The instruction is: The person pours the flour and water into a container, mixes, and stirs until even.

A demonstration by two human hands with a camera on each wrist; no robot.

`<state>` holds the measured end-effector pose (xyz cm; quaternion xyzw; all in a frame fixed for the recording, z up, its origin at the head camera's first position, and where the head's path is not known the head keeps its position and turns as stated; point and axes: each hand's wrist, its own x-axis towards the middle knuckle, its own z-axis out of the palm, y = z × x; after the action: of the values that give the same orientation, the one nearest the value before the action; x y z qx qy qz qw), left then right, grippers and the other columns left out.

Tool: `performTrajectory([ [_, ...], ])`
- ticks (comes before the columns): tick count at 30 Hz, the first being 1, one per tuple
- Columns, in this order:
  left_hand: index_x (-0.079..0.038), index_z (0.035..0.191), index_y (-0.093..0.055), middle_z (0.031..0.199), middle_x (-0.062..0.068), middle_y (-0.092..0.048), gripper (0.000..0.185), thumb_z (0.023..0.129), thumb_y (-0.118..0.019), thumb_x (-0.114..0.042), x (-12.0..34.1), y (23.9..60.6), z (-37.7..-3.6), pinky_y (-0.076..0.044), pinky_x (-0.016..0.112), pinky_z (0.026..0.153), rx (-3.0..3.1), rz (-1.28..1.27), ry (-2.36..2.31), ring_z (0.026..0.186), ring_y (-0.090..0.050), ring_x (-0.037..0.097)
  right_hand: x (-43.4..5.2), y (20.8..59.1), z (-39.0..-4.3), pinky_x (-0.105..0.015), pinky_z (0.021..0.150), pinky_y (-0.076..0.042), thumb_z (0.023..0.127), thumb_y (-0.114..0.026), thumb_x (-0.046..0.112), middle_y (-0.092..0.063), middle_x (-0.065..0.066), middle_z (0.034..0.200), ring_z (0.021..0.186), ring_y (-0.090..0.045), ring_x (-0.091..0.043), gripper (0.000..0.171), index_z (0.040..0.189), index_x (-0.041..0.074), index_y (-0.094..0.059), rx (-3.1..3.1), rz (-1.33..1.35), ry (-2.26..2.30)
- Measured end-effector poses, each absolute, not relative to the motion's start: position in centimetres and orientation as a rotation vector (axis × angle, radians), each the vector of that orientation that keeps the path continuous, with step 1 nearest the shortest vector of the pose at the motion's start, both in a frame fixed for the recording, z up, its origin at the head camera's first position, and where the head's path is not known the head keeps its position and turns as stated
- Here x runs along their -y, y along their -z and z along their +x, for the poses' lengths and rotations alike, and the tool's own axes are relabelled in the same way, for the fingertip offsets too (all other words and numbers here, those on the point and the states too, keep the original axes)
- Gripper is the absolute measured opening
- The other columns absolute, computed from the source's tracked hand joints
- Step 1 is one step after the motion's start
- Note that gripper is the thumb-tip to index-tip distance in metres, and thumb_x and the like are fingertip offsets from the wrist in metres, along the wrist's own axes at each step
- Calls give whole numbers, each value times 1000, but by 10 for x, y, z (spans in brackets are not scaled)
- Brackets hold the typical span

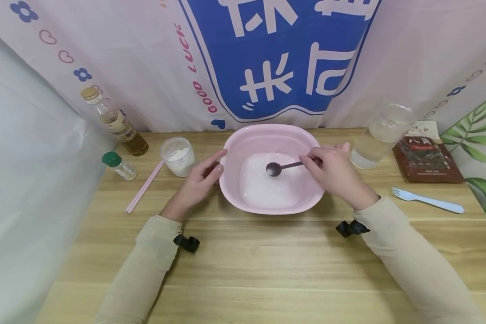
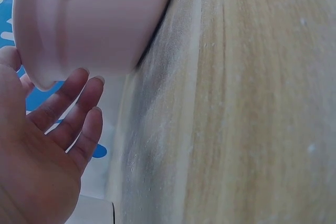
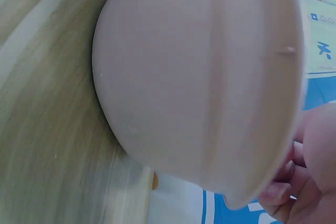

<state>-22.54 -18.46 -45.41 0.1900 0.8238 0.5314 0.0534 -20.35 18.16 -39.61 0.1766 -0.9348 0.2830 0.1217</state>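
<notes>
A pink basin [image 1: 231, 189] stands on the wooden table with white contents [image 1: 267, 191] over its bottom; whether they are powder or liquid I cannot tell. My left hand [image 1: 202, 180] touches the basin's left rim with thumb and index finger. Its other fingers [image 2: 79, 114] reach loosely beneath the rim in the left wrist view. Over the basin's right side, my right hand [image 1: 334, 171] pinches the handle of a dark spoon [image 1: 273, 169]. The spoon's bowl is above the white contents. In the right wrist view the basin wall [image 3: 173, 77] hides the spoon, and my right hand shows only partly.
Left of the basin are a jar of white powder [image 1: 179, 157], pink chopsticks [image 1: 146, 186], a green-capped shaker [image 1: 119, 165] and a corked bottle [image 1: 121, 128]. To the right stand a clear pitcher of liquid [image 1: 378, 137], a brown packet [image 1: 425, 159] and a blue fork [image 1: 427, 200].
</notes>
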Motion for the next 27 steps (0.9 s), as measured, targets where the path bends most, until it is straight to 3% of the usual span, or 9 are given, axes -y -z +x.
performTrajectory([
  [5,-20,164,-48,132,21,-73,50,115,-53,-22,185,454,-226,-57,20,95,-2501,575,-1614,115,-69,29,-191,394,-195,-49,90,-23,104,-71,16,-57,-2,63,67,-51,-22,28,78,7,-74,2701,549,-872],
  [12,-19,164,-48,129,22,-73,50,114,-53,-19,186,456,-225,-57,21,94,-2509,577,-1623,112,-68,27,-195,393,-186,-51,92,-23,102,-74,15,-61,-1,65,70,-52,-22,25,79,8,-76,2726,584,-793],
  [27,-16,163,-49,129,23,-73,50,114,-54,-17,185,455,-226,-57,20,95,-2504,598,-1639,112,-69,28,-194,400,-191,-57,85,-28,101,-73,18,-57,-10,55,65,-51,-37,34,73,-1,-69,2602,447,-468],
])
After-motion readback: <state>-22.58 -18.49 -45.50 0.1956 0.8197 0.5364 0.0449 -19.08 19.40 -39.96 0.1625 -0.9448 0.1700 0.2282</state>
